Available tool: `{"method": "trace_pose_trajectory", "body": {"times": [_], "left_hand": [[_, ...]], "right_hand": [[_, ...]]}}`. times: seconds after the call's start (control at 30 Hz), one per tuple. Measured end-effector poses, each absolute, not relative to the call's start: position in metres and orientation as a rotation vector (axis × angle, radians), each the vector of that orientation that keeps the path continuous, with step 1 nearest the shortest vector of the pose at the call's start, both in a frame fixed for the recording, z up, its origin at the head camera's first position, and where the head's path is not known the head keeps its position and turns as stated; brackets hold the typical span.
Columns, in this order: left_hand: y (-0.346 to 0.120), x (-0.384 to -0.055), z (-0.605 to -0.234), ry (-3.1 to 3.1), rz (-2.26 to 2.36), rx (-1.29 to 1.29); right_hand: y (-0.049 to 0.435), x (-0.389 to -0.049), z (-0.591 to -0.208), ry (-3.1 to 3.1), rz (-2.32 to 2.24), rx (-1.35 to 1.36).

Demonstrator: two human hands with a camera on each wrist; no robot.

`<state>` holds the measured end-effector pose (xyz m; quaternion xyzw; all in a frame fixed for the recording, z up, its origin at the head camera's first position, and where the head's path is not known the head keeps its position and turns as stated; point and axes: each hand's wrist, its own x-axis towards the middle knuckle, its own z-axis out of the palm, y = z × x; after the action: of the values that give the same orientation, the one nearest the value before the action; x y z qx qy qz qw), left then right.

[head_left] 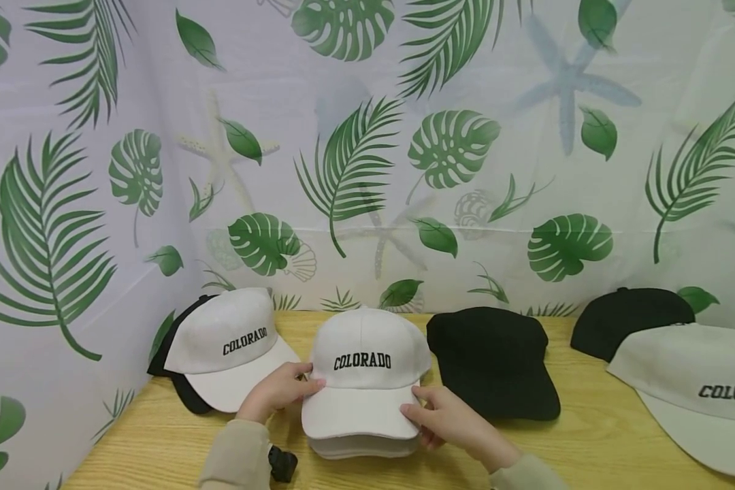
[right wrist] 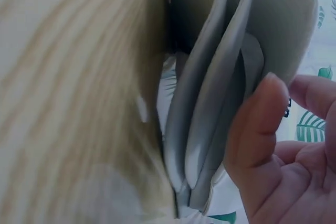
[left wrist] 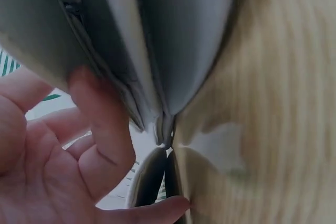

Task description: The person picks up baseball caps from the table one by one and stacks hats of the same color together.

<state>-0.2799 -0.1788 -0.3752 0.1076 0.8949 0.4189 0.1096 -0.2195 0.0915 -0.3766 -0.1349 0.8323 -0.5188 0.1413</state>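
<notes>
Your left hand (head_left: 284, 389) and right hand (head_left: 447, 418) each have their fingers clamped on one side edge of the brim of the top white cap (head_left: 363, 340). This cap sits near the table's (head_left: 392, 476) back edge, between its left edge and the black cap (head_left: 493, 361); a lower white brim (head_left: 363, 447) shows directly beneath. Toward the table's back left corner, observe the left white cap (head_left: 226, 340) overlapping a dark cap (head_left: 190, 398). At far right, the right white cap (head_left: 686, 367) overlaps another black cap (head_left: 625, 320) at the back edge.
</notes>
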Motion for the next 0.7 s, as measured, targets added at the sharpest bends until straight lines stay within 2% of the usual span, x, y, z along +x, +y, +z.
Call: {"method": "trace_pose_trajectory", "body": {"times": [0.3,0.7], "left_hand": [[-0.178,-0.287,-0.385,2.651,1.105,0.388],[-0.169,-0.273,-0.375,2.707,1.061,0.325]], "right_hand": [[0.097,-0.225,-0.380,2.348,-1.424,-0.417],[0.103,-0.225,-0.377,2.267,-1.372,-0.354]]}}
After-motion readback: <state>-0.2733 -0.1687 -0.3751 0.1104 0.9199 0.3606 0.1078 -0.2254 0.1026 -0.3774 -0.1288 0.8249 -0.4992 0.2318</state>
